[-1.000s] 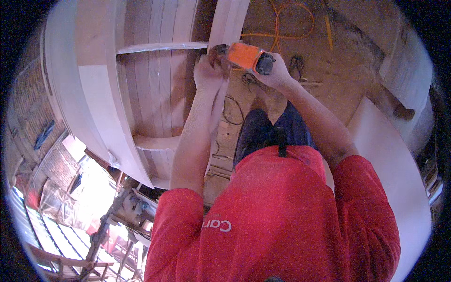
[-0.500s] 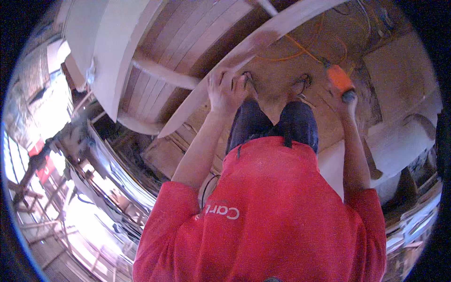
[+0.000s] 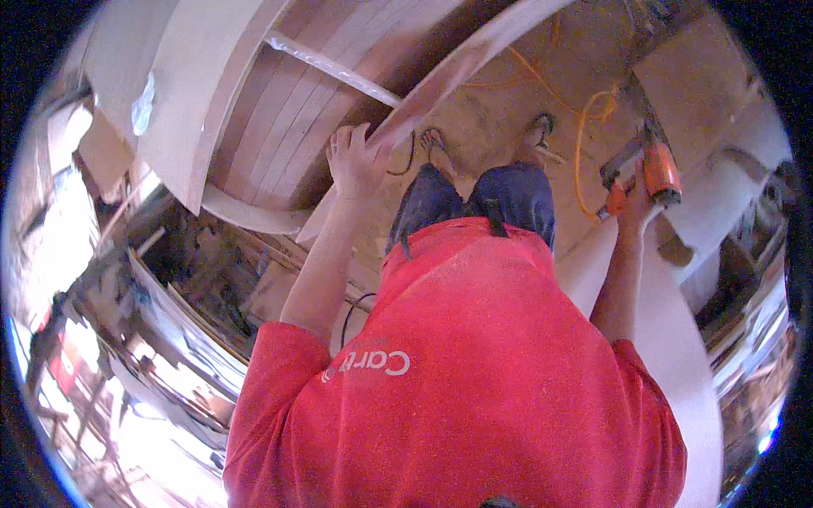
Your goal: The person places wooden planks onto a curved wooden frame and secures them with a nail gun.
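Observation:
My left hand [image 3: 351,165] is closed over the edge of a curved wooden plank [image 3: 449,85], with its fingers on the side facing a planked wooden structure. That plank is the near side rim of the structure, which looks like a boat hull with narrow boards [image 3: 309,102] inside. Off to the right, away from the plank, my right hand [image 3: 631,206] grips an orange and black nail gun [image 3: 661,175] by its handle. An orange air hose [image 3: 581,161] hangs in a loop beside the gun.
A pale cross bar [image 3: 334,71] spans the structure. Its broad pale outer wall [image 3: 199,76] rises at the upper left. Brown sheets [image 3: 690,80] lie at the upper right, and a large pale curved panel [image 3: 669,339] stands behind my right arm. Cluttered boards [image 3: 186,296] fill the left.
The nail gun has swung round and moved right and slightly lower in my right hand. My left hand has shifted left, still at the plank's edge. The whole view has turned a little.

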`<state>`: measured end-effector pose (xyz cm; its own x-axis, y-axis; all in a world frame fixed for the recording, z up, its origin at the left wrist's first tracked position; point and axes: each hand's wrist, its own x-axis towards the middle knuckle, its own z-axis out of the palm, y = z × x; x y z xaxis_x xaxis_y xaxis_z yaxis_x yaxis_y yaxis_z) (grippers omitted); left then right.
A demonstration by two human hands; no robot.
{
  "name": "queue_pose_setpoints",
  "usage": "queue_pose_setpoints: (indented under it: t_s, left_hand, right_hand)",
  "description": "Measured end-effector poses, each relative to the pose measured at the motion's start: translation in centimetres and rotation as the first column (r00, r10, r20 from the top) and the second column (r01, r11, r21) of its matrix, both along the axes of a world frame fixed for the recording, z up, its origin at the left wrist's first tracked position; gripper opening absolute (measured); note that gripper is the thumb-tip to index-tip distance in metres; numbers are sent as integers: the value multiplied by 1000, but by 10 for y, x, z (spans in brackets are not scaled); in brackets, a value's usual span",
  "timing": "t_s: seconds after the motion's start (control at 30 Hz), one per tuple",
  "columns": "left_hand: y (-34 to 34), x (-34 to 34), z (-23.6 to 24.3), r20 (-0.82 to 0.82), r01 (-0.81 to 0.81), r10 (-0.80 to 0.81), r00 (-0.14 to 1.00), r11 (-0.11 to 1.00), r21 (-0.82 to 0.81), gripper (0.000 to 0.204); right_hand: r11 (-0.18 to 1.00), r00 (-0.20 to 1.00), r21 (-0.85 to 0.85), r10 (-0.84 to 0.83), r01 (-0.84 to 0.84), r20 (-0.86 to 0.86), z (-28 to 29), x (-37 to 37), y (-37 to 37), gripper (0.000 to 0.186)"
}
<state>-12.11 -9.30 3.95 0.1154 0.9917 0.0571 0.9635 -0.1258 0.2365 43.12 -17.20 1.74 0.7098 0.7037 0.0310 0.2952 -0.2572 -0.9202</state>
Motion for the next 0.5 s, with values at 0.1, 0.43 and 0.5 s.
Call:
queue_pose_setpoints:
  t_s: [0.1, 0.43, 0.5]
  left_hand:
    - [3, -13, -10, -1, 3, -3, 1000, 997, -77, 46]
    - [21, 26, -40, 245, 98, -1, 969, 917, -386, 36]
    - [19, 3, -43, 189, 19, 46, 981, 945, -325, 34]
  right_hand:
    - [994, 989, -108, -21, 5, -145, 40, -80, -12, 29]
    - [943, 969, -320, -160, 94, -189, -65, -62, -157, 27]
    - [947, 996, -320, -4, -25, -88, -58, -89, -136, 20]
